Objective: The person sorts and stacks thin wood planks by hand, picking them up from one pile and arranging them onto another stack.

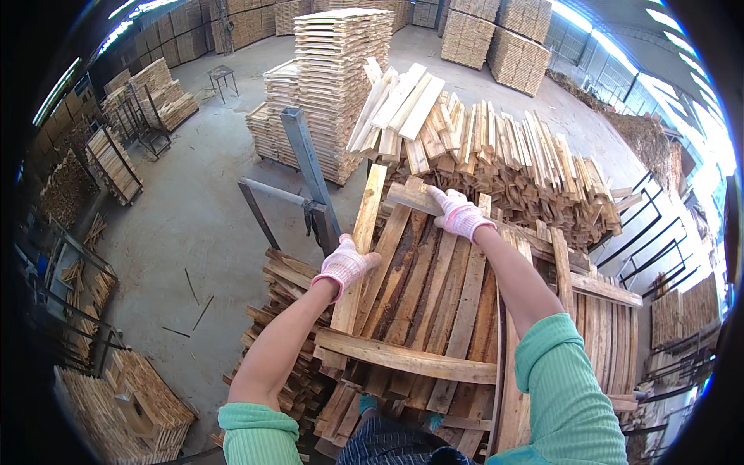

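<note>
Both my hands wear pale pink-and-white knitted gloves. My left hand (346, 266) is closed on the left edge of a long pale plank (370, 203), its thumb lying across the top. Farther right, my right hand (459, 215) grips a short wooden board (413, 197) at its right end. That board lies crosswise at the far end of a row of lengthwise planks (426, 279), some with dark bark streaks. Nearer to me, a slightly curved crosspiece (407, 358) spans the same row. The undersides of both hands are hidden.
Behind the planks is a large heap of loose boards (496, 155). A tall stack of slats (341, 85) stands beyond a grey steel post (310, 170) near my left hand. More framed planks (608, 325) lie at right. Concrete floor (167, 240) stretches left, with thin sticks on it.
</note>
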Action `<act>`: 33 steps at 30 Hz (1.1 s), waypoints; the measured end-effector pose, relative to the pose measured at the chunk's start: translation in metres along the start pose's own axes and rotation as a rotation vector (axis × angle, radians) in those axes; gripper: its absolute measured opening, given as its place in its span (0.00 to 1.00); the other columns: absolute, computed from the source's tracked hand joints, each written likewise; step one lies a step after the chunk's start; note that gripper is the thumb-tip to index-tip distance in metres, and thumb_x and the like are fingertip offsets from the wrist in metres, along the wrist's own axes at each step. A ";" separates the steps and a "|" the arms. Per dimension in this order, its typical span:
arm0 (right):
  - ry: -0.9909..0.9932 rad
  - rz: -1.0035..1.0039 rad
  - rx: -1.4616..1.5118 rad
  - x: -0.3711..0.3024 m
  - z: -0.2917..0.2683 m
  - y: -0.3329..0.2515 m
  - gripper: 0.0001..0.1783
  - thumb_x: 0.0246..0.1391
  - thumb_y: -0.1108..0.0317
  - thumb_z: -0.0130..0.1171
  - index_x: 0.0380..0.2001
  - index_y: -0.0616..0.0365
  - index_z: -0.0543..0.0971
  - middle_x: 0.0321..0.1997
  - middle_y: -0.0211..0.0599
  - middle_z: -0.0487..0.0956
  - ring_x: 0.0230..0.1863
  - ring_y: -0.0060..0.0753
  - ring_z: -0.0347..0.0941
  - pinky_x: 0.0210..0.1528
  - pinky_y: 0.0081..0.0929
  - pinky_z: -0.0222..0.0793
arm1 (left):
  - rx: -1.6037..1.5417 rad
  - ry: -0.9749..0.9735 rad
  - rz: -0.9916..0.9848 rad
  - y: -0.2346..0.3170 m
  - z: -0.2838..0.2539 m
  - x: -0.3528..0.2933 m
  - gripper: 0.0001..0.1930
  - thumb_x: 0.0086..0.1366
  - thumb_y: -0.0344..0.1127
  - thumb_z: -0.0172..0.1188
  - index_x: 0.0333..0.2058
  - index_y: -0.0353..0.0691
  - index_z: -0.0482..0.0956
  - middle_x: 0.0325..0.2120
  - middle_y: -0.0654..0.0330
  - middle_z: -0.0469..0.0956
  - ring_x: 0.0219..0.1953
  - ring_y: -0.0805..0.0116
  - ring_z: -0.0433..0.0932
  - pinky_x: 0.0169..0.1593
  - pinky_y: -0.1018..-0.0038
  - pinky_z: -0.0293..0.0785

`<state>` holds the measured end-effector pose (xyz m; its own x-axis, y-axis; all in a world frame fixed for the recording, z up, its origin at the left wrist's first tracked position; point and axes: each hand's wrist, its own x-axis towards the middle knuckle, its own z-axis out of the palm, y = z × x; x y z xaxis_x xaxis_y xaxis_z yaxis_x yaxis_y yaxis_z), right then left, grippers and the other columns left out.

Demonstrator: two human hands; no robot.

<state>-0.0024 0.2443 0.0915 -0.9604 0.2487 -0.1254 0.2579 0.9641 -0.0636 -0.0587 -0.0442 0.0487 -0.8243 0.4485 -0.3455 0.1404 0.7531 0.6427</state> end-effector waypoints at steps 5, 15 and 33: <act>0.047 -0.044 0.104 0.006 0.006 0.013 0.43 0.55 0.62 0.63 0.73 0.35 0.59 0.57 0.49 0.72 0.61 0.54 0.70 0.63 0.47 0.68 | -0.008 -0.071 -0.025 0.014 -0.011 -0.012 0.44 0.58 0.53 0.66 0.63 0.30 0.57 0.52 0.36 0.77 0.57 0.43 0.77 0.60 0.59 0.71; 0.145 -0.120 0.138 -0.005 -0.016 0.021 0.36 0.59 0.65 0.63 0.69 0.28 0.65 0.51 0.48 0.72 0.54 0.53 0.73 0.57 0.47 0.72 | 0.087 -0.064 0.058 0.030 0.002 -0.014 0.37 0.59 0.52 0.62 0.57 0.31 0.61 0.48 0.36 0.79 0.53 0.42 0.79 0.57 0.57 0.73; 0.137 -0.141 0.044 -0.002 0.002 0.018 0.32 0.60 0.65 0.60 0.67 0.32 0.69 0.47 0.49 0.74 0.51 0.54 0.74 0.54 0.47 0.72 | 0.133 -0.106 0.018 0.042 0.013 -0.015 0.43 0.59 0.55 0.63 0.66 0.36 0.59 0.51 0.40 0.79 0.56 0.46 0.78 0.59 0.60 0.71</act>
<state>0.0045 0.2605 0.0888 -0.9919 0.1251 0.0232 0.1217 0.9860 -0.1141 -0.0334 -0.0131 0.0720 -0.7596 0.5054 -0.4094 0.2317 0.7985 0.5556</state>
